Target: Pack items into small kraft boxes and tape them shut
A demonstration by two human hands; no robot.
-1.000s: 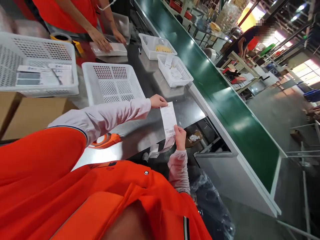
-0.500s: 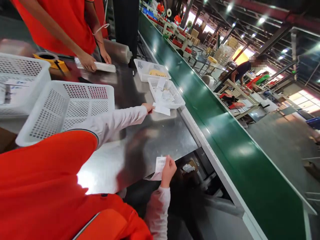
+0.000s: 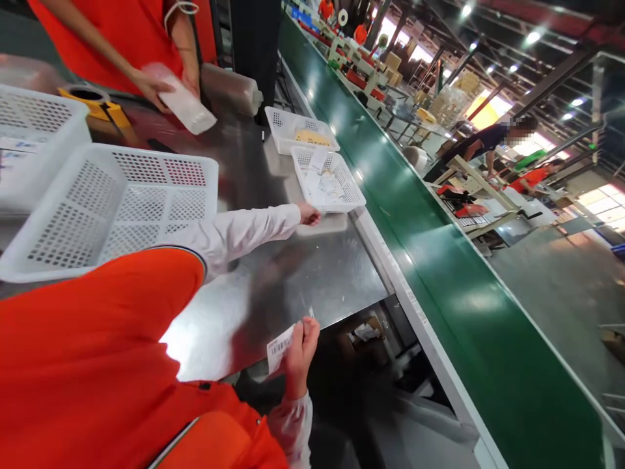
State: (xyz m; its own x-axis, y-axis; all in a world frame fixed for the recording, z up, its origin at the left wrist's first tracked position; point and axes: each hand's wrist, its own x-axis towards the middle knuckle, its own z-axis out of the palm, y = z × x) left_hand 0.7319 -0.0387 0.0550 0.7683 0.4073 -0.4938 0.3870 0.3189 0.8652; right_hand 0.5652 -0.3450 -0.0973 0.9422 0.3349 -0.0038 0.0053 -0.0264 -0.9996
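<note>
A white barcode slip (image 3: 280, 348) is clamped in the R grip (image 3: 301, 358), pinched between thumb & fingers, bars showing, w/ its free end angled left. It's held just off the front edge of the steel table (image 3: 273, 293), above a dark under-table shelf (image 3: 366, 339) w/ bits of cardboard on it.

The L grip (image 3: 308, 213), at the end of a white sleeve (image 3: 234, 234), is placed at the near corner of a white mesh basket (image 3: 351, 195). Whether its fingers are apart or together can't be told, nor whether the rim is touched. Loose paper slips (image 3: 327, 184) are lying in that basket, which sits on a pale flat pad (image 3: 322, 225).

Just beyond, a 2nd basket (image 3: 278, 124) w/ a yellow item (image 3: 312, 138) is set on the table. A large white basket (image 3: 161, 163) is seen beside the L forearm, & a 4th basket (image 3: 39, 111) at far left.

Across the table, a clear plastic packet (image 3: 183, 101) is held in a co-worker's 2 hands (image 3: 151, 88), near a roll of clear film (image 3: 227, 88) & a yellow tape dispenser (image 3: 92, 107). A green conveyor belt (image 3: 439, 286) runs along the table's R side.
</note>
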